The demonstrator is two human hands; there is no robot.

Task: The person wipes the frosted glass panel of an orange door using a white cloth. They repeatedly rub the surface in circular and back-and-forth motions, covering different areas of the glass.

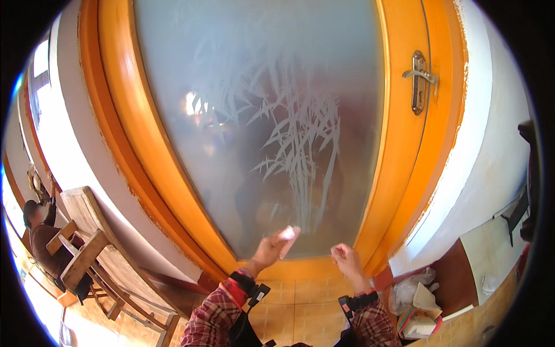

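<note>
Before me stands a closed orange wooden door (401, 143) with a frosted glass pane (243, 173) etched with bamboo. My left hand (271, 249) is raised before the bottom part of the pane, its fingers closed on a small pale pinkish item (289, 240), blurred, its kind unclear. To the right, my right hand (347, 259) is held up near the pane's lower right corner, fingers curled, with no object visible in it. Both wrists wear black straps over plaid sleeves. A metal lever handle (419, 82) is on the door's right side, well above my right hand.
A wooden bench (112, 256) leans on its side against the left wall. Beyond it, at the far left, another person (47, 243) raises an arm by a window. Plastic bags (409, 290) and a colourful bag (418, 325) lie on the tiled floor (277, 312) at right, beside a cabinet (455, 277).
</note>
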